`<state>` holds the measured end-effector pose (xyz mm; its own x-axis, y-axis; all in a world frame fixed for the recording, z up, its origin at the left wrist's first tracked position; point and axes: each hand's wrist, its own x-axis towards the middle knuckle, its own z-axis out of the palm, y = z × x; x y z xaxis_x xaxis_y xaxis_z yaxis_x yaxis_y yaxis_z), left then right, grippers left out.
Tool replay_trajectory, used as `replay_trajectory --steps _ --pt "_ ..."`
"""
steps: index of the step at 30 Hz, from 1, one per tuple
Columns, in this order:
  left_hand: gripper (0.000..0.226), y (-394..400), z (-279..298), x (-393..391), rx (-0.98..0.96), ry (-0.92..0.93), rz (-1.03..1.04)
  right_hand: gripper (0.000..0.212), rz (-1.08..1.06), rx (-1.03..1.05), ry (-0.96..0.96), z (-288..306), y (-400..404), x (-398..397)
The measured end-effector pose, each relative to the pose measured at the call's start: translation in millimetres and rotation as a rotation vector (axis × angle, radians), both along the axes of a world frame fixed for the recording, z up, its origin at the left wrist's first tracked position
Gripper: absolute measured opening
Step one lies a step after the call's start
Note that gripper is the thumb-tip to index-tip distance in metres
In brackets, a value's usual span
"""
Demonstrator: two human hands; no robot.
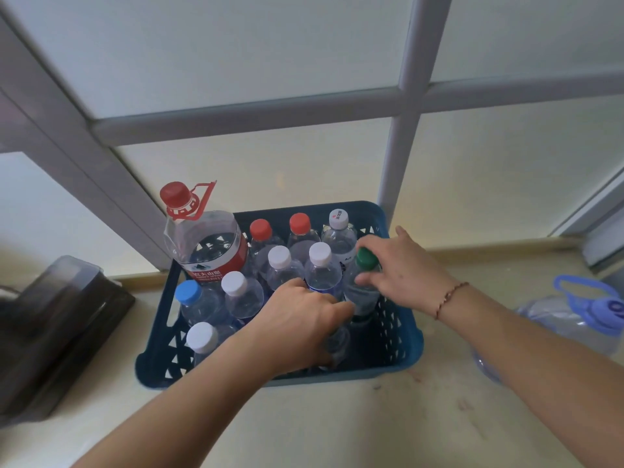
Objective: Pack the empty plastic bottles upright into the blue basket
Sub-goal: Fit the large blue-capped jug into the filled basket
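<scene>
Near zone: both hands reach into the blue basket [410, 349], which rests on the table [337, 427]. The left hand [300, 319] is curled round a clear bottle [337, 346] low in the basket's near-right gap; whether that bottle stands fully upright cannot be told. The right hand [405, 265] pinches the green-capped bottle [363, 282] just below its cap, against the right wall.

Middle to far zone: about nine small bottles and a large red-capped jug [206, 241] stand upright.

Status: packing appears nearly complete. Remaining, by judgement: seat both held bottles. A large blue-handled jug [574, 319] lies outside, right.
</scene>
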<state>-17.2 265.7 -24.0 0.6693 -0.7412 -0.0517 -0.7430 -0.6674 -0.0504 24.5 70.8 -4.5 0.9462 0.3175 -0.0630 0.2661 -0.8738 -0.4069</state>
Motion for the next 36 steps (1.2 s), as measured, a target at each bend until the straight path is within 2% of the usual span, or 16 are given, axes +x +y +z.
replay_trajectory --steps 9,15,17,19,21,25,26,30,36 --pt "0.049 -2 -2 3 -0.043 0.071 0.015 0.029 0.055 0.039 -0.055 -10 -6 10" --pt "0.071 11 11 -1 -0.092 0.145 0.068 0.049 0.141 0.027 -0.064 -14 -10 2" --pt "0.073 25 22 -6 -0.158 0.136 0.105 0.049 0.172 0.063 -0.249 -11 -8 -4" --pt "0.066 47 29 -12 -0.158 0.08 0.135 0.037 0.245 0.177 -0.544 -5 -2 -18" --pt "0.056 69 30 -17 -0.065 0.026 0.152 0.031 0.357 0.171 -0.623 -2 10 -33" --pt "0.042 79 24 -18 0.022 -0.017 0.145 0.06 0.424 -0.215 -0.369 -9 33 -45" --pt "0.041 77 24 -19 0.018 -0.016 0.146 0.063 0.418 -0.249 -0.333 -12 35 -45" --pt "0.031 84 26 -26 -0.064 0.098 0.199 0.058 0.403 -0.184 -0.311 -17 36 -44" --pt "0.024 101 29 -29 -0.042 0.122 0.192 0.05 0.37 -0.057 -0.229 -22 46 -42"
